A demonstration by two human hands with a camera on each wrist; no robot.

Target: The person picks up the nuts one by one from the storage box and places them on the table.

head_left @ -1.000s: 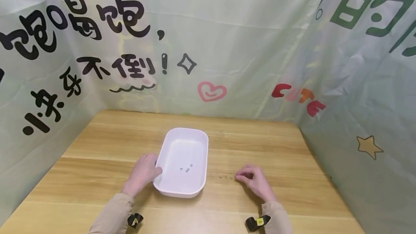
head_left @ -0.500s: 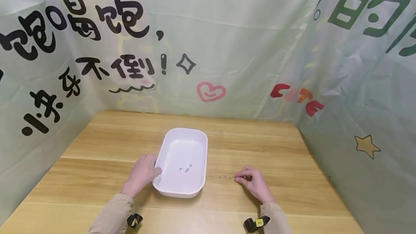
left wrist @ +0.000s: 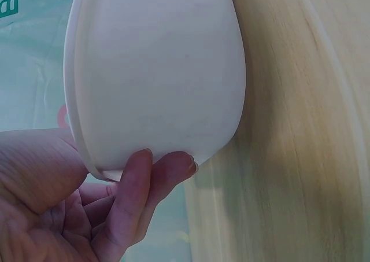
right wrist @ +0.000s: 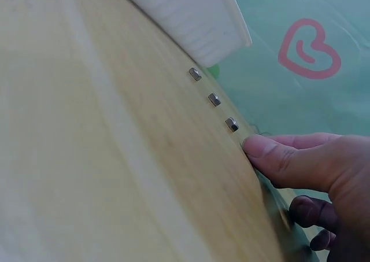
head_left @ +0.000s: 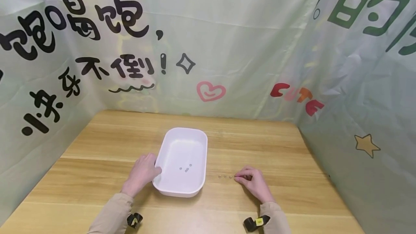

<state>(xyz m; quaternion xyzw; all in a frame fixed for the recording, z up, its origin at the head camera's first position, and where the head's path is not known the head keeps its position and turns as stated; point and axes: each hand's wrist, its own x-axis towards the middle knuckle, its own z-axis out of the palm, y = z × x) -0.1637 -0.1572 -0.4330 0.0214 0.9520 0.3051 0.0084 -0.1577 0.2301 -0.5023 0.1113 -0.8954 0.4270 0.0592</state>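
Observation:
My left hand (head_left: 143, 172) grips the left rim of a white plastic tub (head_left: 182, 187). In the left wrist view its fingers (left wrist: 136, 181) press the outer wall. Several small metal nuts lie loose on the tub floor. Three hex nuts (right wrist: 214, 99) stand in a short row on the table, right of the tub. At the right end of that row, my right hand (head_left: 255, 183) has thumb and index finger pinched together at the tabletop. A nut seems held between these fingertips, almost wholly hidden by them.
A wooden table (head_left: 276, 147) bears everything. Printed cloth walls (head_left: 247, 64) rise at its back and sides. Black wrist-worn devices sit at both sleeves, the right one (head_left: 256, 223) with a yellow label.
Both hands stay almost where they were. The right fingers have closed a little more at the end of the nut row. The tub and the nuts have not moved.

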